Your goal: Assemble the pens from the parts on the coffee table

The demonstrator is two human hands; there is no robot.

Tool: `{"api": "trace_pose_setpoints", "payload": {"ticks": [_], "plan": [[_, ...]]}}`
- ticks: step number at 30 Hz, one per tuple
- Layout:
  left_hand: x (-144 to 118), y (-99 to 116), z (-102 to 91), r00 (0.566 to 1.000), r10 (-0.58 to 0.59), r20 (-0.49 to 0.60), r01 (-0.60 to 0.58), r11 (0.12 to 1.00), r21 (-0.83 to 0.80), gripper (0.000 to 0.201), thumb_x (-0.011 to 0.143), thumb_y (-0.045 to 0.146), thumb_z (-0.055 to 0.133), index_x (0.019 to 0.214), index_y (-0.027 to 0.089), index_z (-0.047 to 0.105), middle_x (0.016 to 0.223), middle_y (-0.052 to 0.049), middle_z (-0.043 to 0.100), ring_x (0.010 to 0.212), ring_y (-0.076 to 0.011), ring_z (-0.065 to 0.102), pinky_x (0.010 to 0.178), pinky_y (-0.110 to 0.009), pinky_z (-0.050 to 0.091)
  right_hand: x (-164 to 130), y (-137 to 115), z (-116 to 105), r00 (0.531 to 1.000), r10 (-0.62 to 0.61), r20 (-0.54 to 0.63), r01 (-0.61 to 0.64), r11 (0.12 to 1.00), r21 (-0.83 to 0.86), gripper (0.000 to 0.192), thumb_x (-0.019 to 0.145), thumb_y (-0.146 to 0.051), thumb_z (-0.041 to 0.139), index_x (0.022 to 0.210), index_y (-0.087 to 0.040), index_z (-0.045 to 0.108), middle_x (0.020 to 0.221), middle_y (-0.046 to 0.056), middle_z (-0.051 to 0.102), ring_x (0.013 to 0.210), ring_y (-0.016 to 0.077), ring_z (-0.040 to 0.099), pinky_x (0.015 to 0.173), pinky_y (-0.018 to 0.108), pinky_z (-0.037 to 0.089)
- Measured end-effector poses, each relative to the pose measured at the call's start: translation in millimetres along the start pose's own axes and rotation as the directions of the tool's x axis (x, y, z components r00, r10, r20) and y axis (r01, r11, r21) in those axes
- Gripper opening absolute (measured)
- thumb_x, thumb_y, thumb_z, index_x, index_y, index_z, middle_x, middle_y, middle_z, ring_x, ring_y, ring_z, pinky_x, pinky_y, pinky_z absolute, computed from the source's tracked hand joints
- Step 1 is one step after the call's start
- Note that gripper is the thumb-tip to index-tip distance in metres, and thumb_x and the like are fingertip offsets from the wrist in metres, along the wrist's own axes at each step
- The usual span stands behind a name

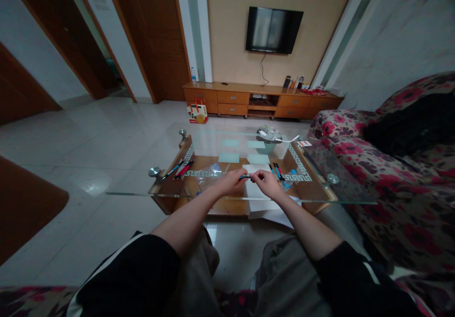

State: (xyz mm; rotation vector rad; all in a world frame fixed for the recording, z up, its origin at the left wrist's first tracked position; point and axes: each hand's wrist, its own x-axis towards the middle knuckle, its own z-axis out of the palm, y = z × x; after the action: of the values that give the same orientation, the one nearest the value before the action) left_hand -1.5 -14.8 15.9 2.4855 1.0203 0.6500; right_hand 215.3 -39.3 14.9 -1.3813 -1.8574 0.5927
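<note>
Over the near half of the glass coffee table point(209, 141), my left hand point(232, 181) and my right hand point(266, 183) meet with fingers pinched. Between them is a slim pen point(245, 176), blue and dark, lying roughly level; each hand grips one end. The fingers cover much of it. Left of my hands lie blue pens point(172, 170) and red pens point(184, 169), with a clear plastic bag point(206, 177) closer in. To the right are several blue, black and red pens point(276, 171) beside a clear item with blue parts point(289, 177).
A wastebasket point(269, 146) with a bag in it shows at the table's far right. White paper point(265, 208) sits under the near glass edge. A flowered sofa point(398, 184) flanks the right side. Beyond stand a paper gift bag point(197, 113) and a wooden TV cabinet point(232, 101).
</note>
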Motion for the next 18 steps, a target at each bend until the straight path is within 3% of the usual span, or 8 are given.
{"api": "trace_pose_setpoints", "payload": {"ticks": [5, 11, 13, 18], "plan": [[2, 5, -1.3, 0.999, 0.029, 0.021, -0.03, 0.999, 0.021, 0.019, 0.1, 0.036, 0.045, 0.112, 0.026, 0.056, 0.107, -0.003, 0.066, 0.097, -0.0191, 0.062, 0.085, -0.03, 0.049, 0, -2, -3, 0.999, 0.006, 0.042, -0.004, 0.999, -0.049, 0.051, 0.099, -0.05, 0.044, 0.065, -0.02, 0.067, 0.065, 0.003, 0.069, 0.064, 0.0174, 0.063, 0.064, 0.027, 0.042], [3, 4, 2.7, 1.0, 0.003, -0.026, -0.002, 0.999, 0.035, 0.021, 0.1, 0.036, 0.043, 0.111, 0.025, 0.057, 0.106, -0.004, 0.064, 0.094, -0.0187, 0.061, 0.084, -0.031, 0.049, 0, 0, -3, 0.996, -0.089, 0.007, 0.089, 0.996, -0.03, 0.023, 0.092, -0.041, 0.058, 0.096, -0.02, 0.065, 0.089, 0.003, 0.069, 0.07, 0.0157, 0.059, 0.066, 0.027, 0.044], [2, 1, 4.3, 0.999, 0.026, -0.036, -0.025, 1.0, 0.015, 0.021, 0.1, 0.035, 0.045, 0.112, 0.024, 0.057, 0.105, -0.004, 0.063, 0.093, -0.0185, 0.061, 0.084, -0.031, 0.049, 0, 1, -3, 0.992, -0.129, 0.01, 0.129, 0.989, -0.069, 0.022, 0.094, -0.04, 0.056, 0.092, -0.02, 0.064, 0.088, 0.004, 0.067, 0.072, 0.0161, 0.058, 0.068, 0.028, 0.044], [4, -8, 8.1, 0.993, 0.102, -0.051, -0.102, 0.995, 0.001, 0.017, 0.098, 0.032, 0.049, 0.102, 0.019, 0.06, 0.097, -0.006, 0.061, 0.091, -0.0184, 0.059, 0.083, -0.031, 0.048, 2, 2, -2, 0.984, -0.171, 0.048, 0.176, 0.975, -0.138, 0.044, 0.103, -0.042, 0.04, 0.074, -0.02, 0.065, 0.079, 0.005, 0.062, 0.08, 0.0191, 0.059, 0.076, 0.031, 0.043]]}}
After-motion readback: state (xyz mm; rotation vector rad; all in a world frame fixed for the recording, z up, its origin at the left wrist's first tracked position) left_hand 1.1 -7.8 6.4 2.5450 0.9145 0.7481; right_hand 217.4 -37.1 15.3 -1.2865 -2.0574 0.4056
